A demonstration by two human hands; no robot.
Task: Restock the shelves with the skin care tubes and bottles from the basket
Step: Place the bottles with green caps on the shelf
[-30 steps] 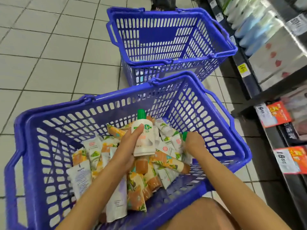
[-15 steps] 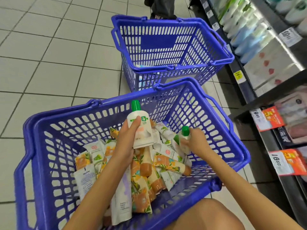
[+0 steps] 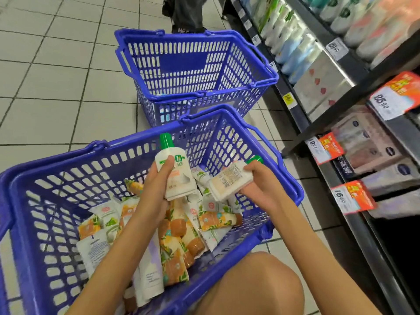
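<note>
A blue basket (image 3: 288, 178) close in front of me holds several skin care tubes (image 3: 216, 220) in white, orange and green. My left hand (image 3: 156, 189) grips an upright white bottle with a green cap (image 3: 177, 171) above the pile. My right hand (image 3: 256, 185) holds a second white green-capped bottle (image 3: 229, 183), tilted on its side with the back label up, lifted clear of the tubes. Shelves (image 3: 336, 92) with rows of bottles stand to the right.
A second blue basket (image 3: 268, 73) sits on the tiled floor just beyond the near one. Price tags (image 3: 352, 198) hang from the shelf edges on the right. A person's legs (image 3: 184, 14) stand at the far end of the aisle. My knee (image 3: 254, 287) is below the basket.
My right hand has pulled a second green-capped bottle out of the pile and raised it. My left hand has lifted its bottle higher. The view has tipped up toward the shelves.
</note>
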